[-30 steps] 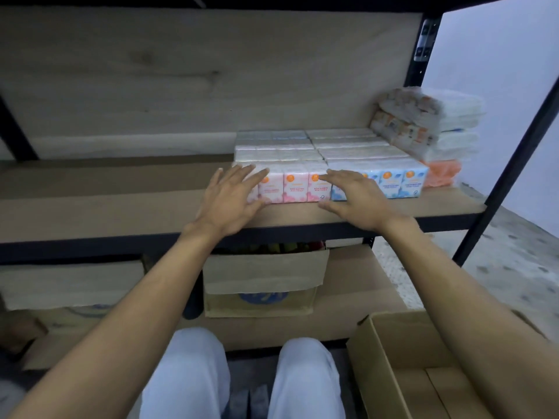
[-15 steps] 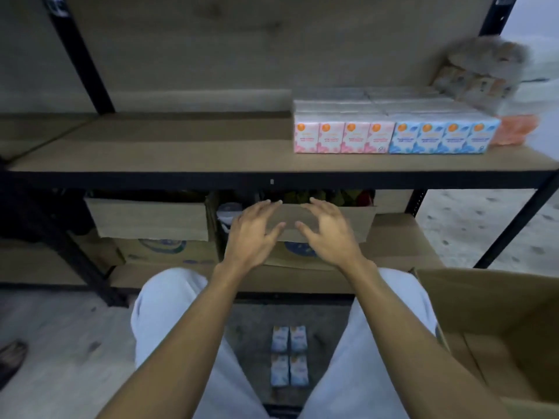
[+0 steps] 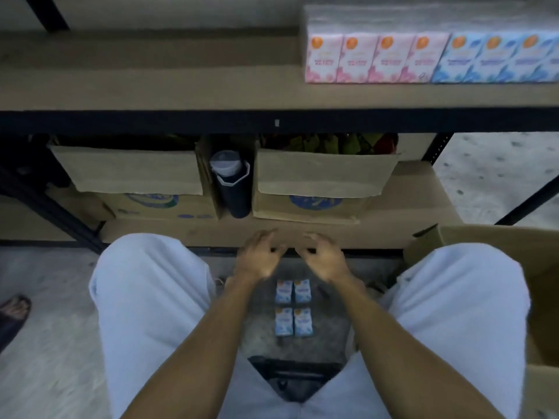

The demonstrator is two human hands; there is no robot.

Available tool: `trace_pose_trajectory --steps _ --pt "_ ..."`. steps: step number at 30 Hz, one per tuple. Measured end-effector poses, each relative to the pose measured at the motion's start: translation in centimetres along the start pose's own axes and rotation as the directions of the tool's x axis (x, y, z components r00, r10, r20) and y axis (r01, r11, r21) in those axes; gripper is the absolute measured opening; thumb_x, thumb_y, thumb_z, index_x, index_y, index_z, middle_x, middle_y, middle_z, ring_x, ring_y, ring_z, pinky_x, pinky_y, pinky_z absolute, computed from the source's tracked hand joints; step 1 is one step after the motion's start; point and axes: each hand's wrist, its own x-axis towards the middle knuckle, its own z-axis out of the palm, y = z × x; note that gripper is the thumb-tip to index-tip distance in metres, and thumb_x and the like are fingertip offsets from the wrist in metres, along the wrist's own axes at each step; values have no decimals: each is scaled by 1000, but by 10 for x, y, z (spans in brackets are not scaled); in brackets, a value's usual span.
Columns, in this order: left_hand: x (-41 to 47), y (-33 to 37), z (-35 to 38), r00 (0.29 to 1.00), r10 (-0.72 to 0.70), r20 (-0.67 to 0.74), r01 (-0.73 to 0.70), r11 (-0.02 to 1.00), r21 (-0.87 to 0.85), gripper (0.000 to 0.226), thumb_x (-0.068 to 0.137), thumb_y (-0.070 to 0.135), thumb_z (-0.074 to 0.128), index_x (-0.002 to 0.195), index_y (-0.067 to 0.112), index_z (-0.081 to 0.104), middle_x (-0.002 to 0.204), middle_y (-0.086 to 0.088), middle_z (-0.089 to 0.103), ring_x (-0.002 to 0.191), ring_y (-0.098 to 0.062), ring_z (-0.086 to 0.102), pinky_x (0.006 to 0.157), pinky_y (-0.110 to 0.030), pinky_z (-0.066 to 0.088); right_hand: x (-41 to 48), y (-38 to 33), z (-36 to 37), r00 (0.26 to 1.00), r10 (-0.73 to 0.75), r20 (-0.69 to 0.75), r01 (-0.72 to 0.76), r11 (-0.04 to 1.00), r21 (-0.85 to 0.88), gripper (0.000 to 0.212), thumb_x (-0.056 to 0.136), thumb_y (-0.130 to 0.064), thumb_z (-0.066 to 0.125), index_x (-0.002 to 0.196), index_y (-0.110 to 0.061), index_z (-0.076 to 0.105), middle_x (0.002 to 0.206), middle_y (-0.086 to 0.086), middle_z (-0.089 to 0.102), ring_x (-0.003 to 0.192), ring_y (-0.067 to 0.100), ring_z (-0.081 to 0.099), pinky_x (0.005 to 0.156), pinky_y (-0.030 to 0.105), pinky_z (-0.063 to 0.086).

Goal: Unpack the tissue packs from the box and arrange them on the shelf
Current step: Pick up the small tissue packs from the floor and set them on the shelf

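Note:
Pink tissue packs point(image 3: 373, 57) and blue tissue packs point(image 3: 496, 57) stand in a row on the wooden shelf point(image 3: 151, 86) at the upper right. Several small blue tissue packs point(image 3: 292, 308) lie on the floor between my knees. My left hand point(image 3: 260, 257) and my right hand point(image 3: 323, 258) hover side by side just above those floor packs, fingers loosely curled, holding nothing. An open cardboard box point(image 3: 538, 267) stands at my right, mostly hidden by my right knee.
Two cardboard boxes point(image 3: 320, 182) sit on the lower shelf with a dark bottle point(image 3: 231, 182) between them. The shelf's black front rail point(image 3: 272, 122) crosses above my hands. A dark sandal point(image 3: 13, 313) lies on the floor at the left.
Both hands left the packs on the shelf and dropped down toward the floor packs between my knees. My view tilted downward, so the shelf row now sits at the top.

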Motion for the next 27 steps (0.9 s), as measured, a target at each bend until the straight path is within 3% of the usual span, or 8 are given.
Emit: trace_pose_trajectory --steps 12,18,21,27 --pt "60 -61 116 932 -108 347 71 990 120 58 97 50 41 150 31 24 160 -2 19 146 -26 19 114 -46 26 49 81 87 942 189 278 -196 981 -3 47 92 -33 59 134 -13 50 139 10 51 126 27 48 103 33 39" --pt "79 -88 156 899 -142 413 112 989 95 58 99 40 44 152 27 22 160 -2 17 145 -28 21 113 -47 28 71 117 120 916 242 319 -258 966 9 51 85 -40 64 131 -21 52 134 7 54 121 31 53 98 45 47" --pt "85 -95 169 902 -118 415 96 993 74 57 100 24 44 152 24 23 160 -6 16 145 -29 20 113 -45 29 74 124 126 908 270 319 -273 961 -37 52 87 -24 65 136 -15 49 138 13 48 127 33 45 106 43 37" --pt "94 -107 189 916 -122 381 111 992 51 64 96 33 54 152 27 23 160 -2 16 145 -28 21 112 -43 33 83 140 140 898 261 355 -263 964 -44 60 90 -26 62 144 -22 37 147 9 39 131 31 43 105 44 42"
